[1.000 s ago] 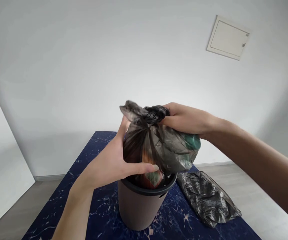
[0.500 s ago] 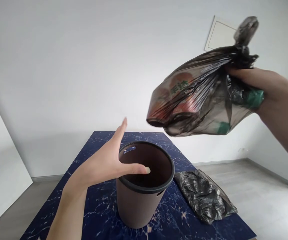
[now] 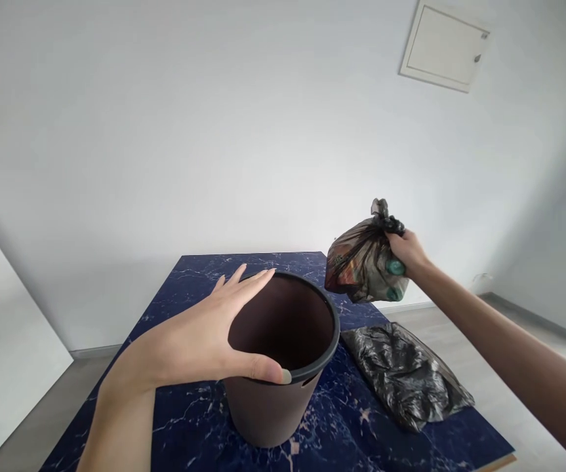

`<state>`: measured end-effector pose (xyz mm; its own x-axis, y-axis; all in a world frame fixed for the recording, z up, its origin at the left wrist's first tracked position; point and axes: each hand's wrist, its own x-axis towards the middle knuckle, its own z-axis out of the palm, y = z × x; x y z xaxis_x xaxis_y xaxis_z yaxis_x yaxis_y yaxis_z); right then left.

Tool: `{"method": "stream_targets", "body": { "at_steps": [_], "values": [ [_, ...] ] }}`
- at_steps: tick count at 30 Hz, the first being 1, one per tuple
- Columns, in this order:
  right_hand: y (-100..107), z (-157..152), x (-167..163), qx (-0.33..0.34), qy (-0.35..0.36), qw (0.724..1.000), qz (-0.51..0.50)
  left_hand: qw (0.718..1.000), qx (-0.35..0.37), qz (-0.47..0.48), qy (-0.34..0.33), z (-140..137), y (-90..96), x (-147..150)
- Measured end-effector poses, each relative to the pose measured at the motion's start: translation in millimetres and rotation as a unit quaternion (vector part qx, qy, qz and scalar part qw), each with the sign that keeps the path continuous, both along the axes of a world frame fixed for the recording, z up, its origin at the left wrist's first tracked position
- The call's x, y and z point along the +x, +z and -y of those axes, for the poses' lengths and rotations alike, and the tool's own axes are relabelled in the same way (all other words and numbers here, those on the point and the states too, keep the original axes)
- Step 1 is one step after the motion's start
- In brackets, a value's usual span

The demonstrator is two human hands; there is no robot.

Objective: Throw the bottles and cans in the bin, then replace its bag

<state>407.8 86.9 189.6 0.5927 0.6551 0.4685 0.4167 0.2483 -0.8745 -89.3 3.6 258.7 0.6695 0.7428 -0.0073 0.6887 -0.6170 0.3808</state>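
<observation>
Swung the tied bag [image 3: 361,269] from high on the right, half a second ago, down to a lower spot farther out. Brought the left hand [image 3: 208,334] onto the rim of the bin [image 3: 273,416], from hovering by its mouth.

Head view: holding the tied bag by its gathered neck in the right hand [image 3: 407,250], with a closed grip right beside the knot. Can see red and green things through the thin, dark plastic. Keeping that bag to the right of the bin and apart from it, above the far right edge of the table [image 3: 194,282]; cannot tell about contact with the tabletop.

Spreading the left hand wide, with thumb over the near rim and fingers along the far left side. Cannot tell how firmly.

See the bin upright on the dark blue table, and just to its right a flat black bag [image 3: 410,377], crinkled and reaching the table's right edge. Beyond, see a pale wall [image 3: 164,144] with a small panel [image 3: 444,47] high on the right
</observation>
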Motion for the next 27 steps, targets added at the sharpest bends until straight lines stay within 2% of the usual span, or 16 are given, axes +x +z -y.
{"method": "stream_targets", "body": {
  "at_steps": [4,8,11,14,19,27],
  "values": [
    [-54,-23,3,-0.050,-0.009,0.995,-0.086,1.000,0.023,-0.004,-0.014,0,0.6,1],
    [-100,-37,9,-0.075,0.001,0.989,-0.130,0.998,0.042,0.002,-0.039,-1,1.1,4],
    [-129,-44,11,-0.087,0.009,0.986,-0.141,0.998,0.047,-0.005,-0.046,-4,-0.6,5],
    [-148,-48,16,-0.105,0.022,0.985,-0.137,0.998,0.043,-0.014,-0.040,-6,-2.5,5],
    [-155,-36,34,-0.151,0.070,0.981,-0.099,0.999,0.030,-0.011,-0.003,-1,1.0,9],
    [-134,35,67,-0.201,0.197,0.960,-0.003,0.999,0.042,-0.030,-0.003,-1,2.2,10]
  ]
}}
